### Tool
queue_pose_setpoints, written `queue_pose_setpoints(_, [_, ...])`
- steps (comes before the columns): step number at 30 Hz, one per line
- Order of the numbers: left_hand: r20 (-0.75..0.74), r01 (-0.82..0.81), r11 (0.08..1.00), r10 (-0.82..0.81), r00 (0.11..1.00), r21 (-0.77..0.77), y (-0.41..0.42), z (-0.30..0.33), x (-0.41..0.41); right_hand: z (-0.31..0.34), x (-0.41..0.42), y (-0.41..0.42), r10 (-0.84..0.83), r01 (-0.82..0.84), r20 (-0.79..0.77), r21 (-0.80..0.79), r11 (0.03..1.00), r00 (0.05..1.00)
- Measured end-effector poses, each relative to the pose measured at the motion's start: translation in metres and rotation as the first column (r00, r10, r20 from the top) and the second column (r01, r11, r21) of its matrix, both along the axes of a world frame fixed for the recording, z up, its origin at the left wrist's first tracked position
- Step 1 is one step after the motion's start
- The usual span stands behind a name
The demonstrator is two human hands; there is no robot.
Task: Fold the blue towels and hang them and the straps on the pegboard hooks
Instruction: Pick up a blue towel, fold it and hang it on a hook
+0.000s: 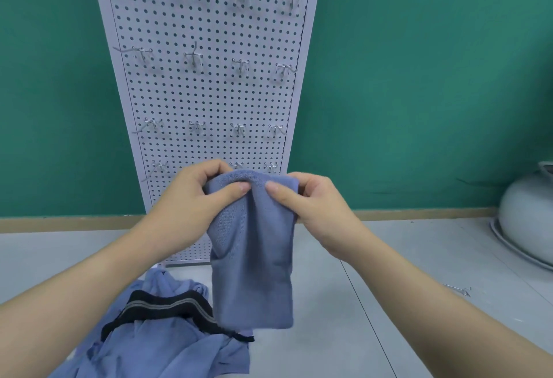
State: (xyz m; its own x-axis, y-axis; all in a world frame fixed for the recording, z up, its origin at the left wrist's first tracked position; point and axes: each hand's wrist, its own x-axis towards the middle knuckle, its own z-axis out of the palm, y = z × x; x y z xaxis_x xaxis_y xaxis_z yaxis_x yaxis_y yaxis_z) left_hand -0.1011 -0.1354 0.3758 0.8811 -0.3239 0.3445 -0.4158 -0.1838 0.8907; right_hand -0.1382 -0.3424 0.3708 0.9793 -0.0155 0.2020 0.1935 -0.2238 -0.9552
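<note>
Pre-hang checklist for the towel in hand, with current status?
1. Left hand pinches the folded towel at its top edge: ok.
2. Right hand has a grip on the same edge: ok.
3. Towel folded and hanging straight, bottom off the floor: ok.
4. Free hooks on the pegboard; nearest hook bare: ok.
5. Towel has a loop for hanging: cannot tell.
6. Black strap and remaining towels lie in a heap, not hung: not ok.
</note>
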Motion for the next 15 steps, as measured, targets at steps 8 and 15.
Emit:
queue_pose_setpoints(8, [0.253,-0.011,0.976,-0.046,0.966,0.218,0.015,0.005,-0.002,0.005,-0.001,-0.007,-0.077,0.078,0.068,-0.009,0.997,0.995])
queue_pose_setpoints(15, [0.319,0.005,0.944,-0.116,0.941,0.328,0.011,0.01,-0.007,0.01,0.001,-0.011,-0.095,0.089,0.07,0.081,0.993,0.993])
